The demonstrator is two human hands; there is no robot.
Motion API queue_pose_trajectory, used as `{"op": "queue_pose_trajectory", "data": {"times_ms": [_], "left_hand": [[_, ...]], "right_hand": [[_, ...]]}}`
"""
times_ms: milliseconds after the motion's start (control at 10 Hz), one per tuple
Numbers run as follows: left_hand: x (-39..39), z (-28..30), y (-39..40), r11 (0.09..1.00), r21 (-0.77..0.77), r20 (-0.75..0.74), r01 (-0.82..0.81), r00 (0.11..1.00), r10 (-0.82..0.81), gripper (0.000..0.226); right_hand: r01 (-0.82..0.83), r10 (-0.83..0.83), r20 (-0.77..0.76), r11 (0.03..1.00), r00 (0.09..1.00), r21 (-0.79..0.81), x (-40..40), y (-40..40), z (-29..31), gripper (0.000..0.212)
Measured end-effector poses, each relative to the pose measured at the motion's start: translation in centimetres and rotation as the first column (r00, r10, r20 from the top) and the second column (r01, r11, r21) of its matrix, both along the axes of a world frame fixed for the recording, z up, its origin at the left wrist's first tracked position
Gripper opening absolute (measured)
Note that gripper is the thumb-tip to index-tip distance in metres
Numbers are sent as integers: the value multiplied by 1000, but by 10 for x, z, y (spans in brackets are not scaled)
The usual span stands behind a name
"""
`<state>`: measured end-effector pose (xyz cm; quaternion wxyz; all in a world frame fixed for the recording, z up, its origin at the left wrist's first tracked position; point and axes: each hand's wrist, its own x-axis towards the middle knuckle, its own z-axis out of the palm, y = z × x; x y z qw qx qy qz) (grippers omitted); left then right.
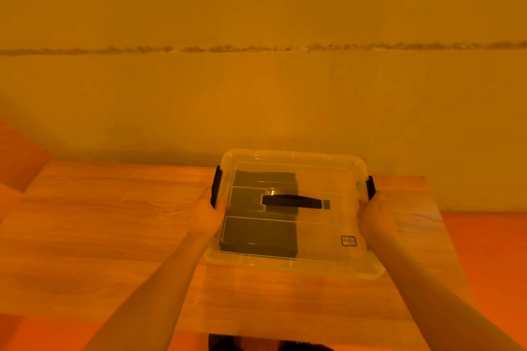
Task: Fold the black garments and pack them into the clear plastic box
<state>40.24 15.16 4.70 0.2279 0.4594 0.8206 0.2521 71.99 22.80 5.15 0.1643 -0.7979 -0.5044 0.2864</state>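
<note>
Box on table, lid on, folded garments inside at left. Left hand and right hand clasp its ends by the latches. Likely light, rigid, slick; grip end rims.

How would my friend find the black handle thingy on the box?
Find the wooden table, then the clear plastic box held between two hands. The carry handle is the long black bar lying across the lid's middle, unlike the short black clips on the sides.

The box is clear, glossy plastic with a matt black plastic handle. The garments inside look like matt cloth. The table is smooth wood-grain.
</note>
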Motion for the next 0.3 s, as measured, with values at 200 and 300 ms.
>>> {"op": "queue_pose_trajectory", "data": {"times_ms": [200, 300], "left_hand": [[0, 0, 4, 985, -169, -122, 30, 991, -51, 49], [7, 9, 9, 959, -264, -308, 101, 934, -183, 67]], "right_hand": [[-127, 129, 163, 992, 978, -24, -1, 0, -3, 54], [-225, 212, 273, 974, 939, 18, -6, -3, 4, 62]]}}
